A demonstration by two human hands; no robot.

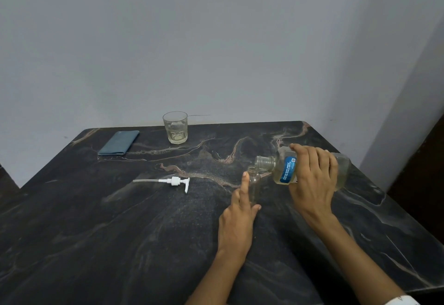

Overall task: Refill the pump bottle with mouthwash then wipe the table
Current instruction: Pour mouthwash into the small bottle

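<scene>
A small clear pump bottle (254, 182) stands upright on the dark marble table (120, 232), its neck uncovered. My left hand (240, 208) holds it, with the index finger straight up its left side and the thumb at its base. My right hand (312, 179) grips a large clear mouthwash bottle (283, 167) with a blue label, tipped on its side. Its uncapped mouth sits just above the pump bottle's neck. Pale yellowish liquid lies in its lower side. The white pump head (173, 181) with its tube lies flat on the table to the left.
A glass tumbler (175, 128) with a little pale liquid stands at the table's back edge. A folded blue-grey cloth (119, 143) lies at the back left. Grey walls close in behind and on the right.
</scene>
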